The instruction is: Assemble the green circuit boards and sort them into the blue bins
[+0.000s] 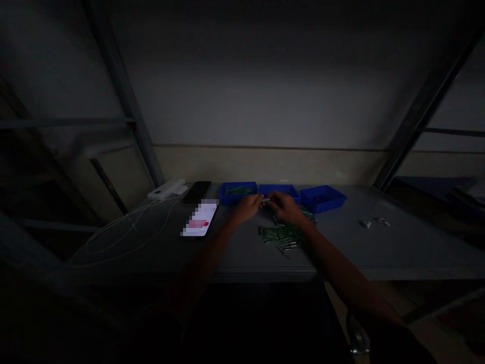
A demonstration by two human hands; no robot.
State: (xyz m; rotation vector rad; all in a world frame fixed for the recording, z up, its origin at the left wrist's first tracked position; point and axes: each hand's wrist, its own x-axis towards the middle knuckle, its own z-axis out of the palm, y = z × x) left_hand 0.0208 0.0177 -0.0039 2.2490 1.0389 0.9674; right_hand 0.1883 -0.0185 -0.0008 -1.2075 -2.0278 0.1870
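My left hand [249, 206] and my right hand [285, 206] meet over the middle of the table, fingers closed in a pinch. Between their fingertips is a small, slim, light-coloured piece [266, 199]; its exact kind is too dark and small to make out. Just below my right hand lies a pile of green pieces [282, 232], with several thin metal rods [290, 246] along its near edge. Part of the pile is hidden by my right hand and forearm. Right behind my hands stands the middle blue bin [280, 188], its front partly covered by them.
The left blue bin [238, 184] holds green pieces; the right blue bin [323, 199] stands beyond my right wrist. A lit phone [200, 218], a dark flat device [197, 192] and a white power strip [166, 189] with cables lie left. Small metal parts [366, 224] and keys [382, 221] lie right.
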